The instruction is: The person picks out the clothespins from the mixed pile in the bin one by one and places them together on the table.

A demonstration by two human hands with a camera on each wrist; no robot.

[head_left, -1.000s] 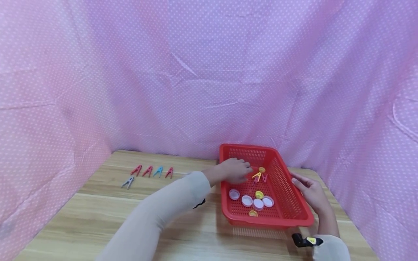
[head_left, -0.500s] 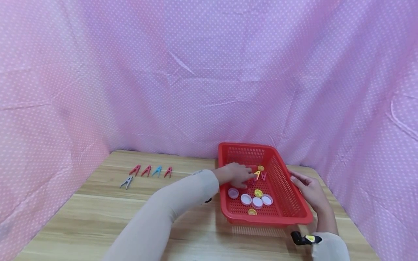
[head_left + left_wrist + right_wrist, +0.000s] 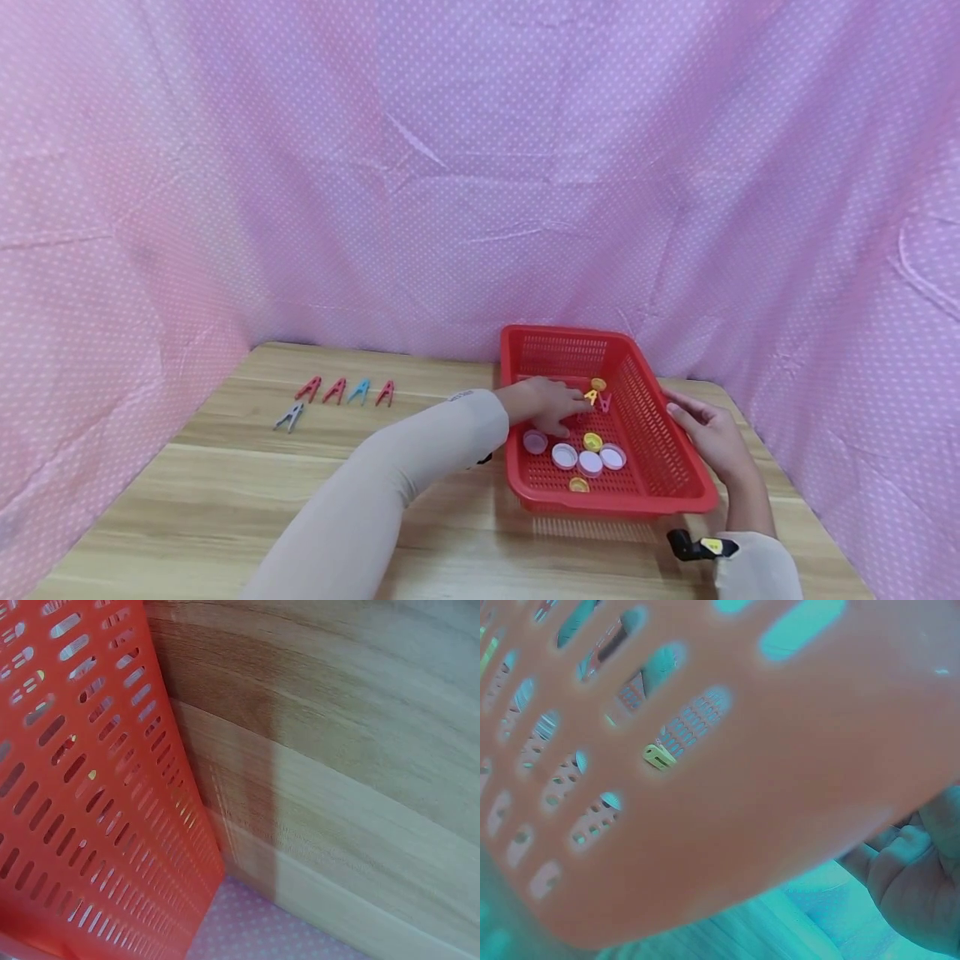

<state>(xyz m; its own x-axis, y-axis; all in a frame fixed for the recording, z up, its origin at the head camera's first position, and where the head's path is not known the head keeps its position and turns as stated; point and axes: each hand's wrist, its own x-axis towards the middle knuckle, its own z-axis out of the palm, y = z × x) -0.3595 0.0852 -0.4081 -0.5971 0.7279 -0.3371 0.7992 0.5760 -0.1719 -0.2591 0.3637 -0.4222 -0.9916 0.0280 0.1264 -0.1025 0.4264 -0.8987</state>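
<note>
A red plastic basket [image 3: 615, 503] holds clothespins and round bottle caps. My left hand [image 3: 551, 405] reaches down inside it, fingers spread, fingertips right at a yellow clothespin [image 3: 592, 397]. A pink clothespin [image 3: 604, 402] lies just right of that one. Part of the basket floor is hidden beneath the hand. My right hand [image 3: 716, 437] grips the basket's right rim, thumb on top; in the right wrist view this hand [image 3: 919, 877] shows beyond the basket wall. The left wrist view shows only the slotted basket wall [image 3: 97, 787] and the tabletop.
White caps [image 3: 590, 463] and yellow caps [image 3: 592, 442] lie toward the basket's near end. On the wooden table [image 3: 247, 500] to the left are several clothespins: pink [image 3: 335, 391], blue [image 3: 359, 392] and grey [image 3: 289, 417]. A pink dotted curtain [image 3: 450, 208] hangs behind.
My left hand has moved slightly right and down inside the basket, toward the yellow clothespin, covering a pink one seen earlier. My right hand stays on the rim.
</note>
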